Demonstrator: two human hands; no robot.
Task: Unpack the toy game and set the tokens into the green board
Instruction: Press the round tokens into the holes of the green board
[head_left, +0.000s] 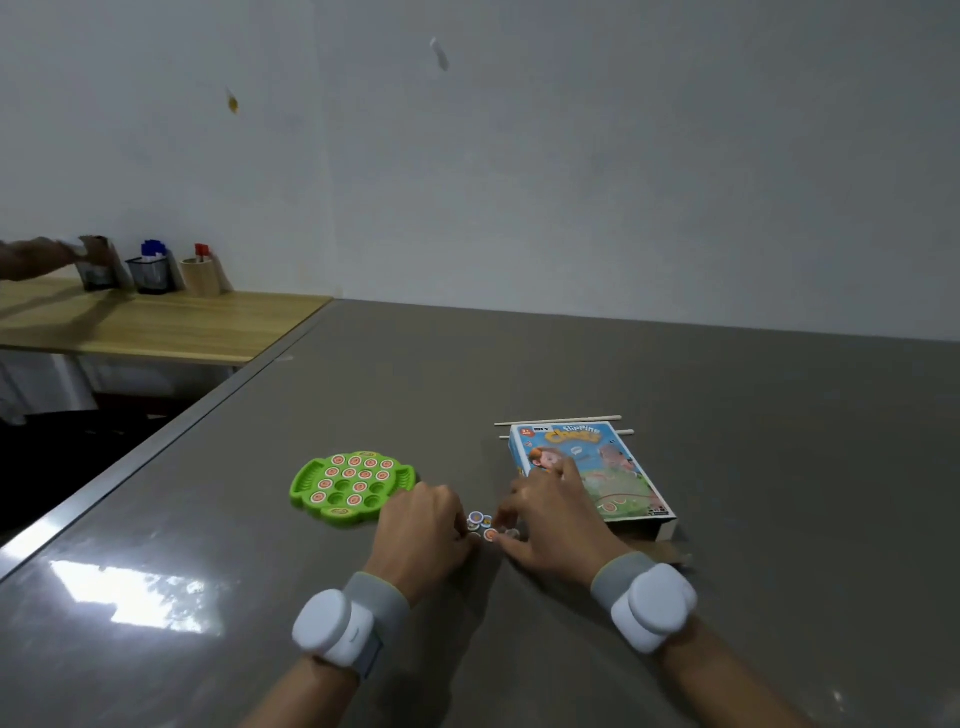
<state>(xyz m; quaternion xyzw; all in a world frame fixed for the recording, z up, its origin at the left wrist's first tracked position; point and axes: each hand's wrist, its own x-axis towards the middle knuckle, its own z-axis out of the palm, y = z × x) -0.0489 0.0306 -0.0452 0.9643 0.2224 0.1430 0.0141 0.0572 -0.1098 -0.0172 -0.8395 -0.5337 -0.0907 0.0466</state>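
green board lies flat on the grey bench, left of both hands. most wells are filled with round tokens face up; a few wells in the middle and along the near edge are still empty. a small pile of loose tokens sits on the bench between the hands, near the board but not touching it.

left hand is knuckles-up at the left edge of the pile with fingers curled under and tips hidden. grip: cannot tell if it holds a token. right hand has fingers spread and tips down on the right side of the pile. its grip is wide and i see no closed pinch. there is a white tracker on a grey band at each wrist.

game box lies flat just right of the right hand, partly under its far fingers. two thin wooden sticks lie behind the box.

judgement: unpacking is done and filling is well along, with a handful of tokens left.

handling: the tokens look like small, light, stiff plastic discs. they are likely slick on this glossy bench, so they will slide if pushed. pinch one by its rim with thumb and forefinger, or drag it clear of the pile first. drop it flat into a well. the board is light too, so it may shift if nudged.
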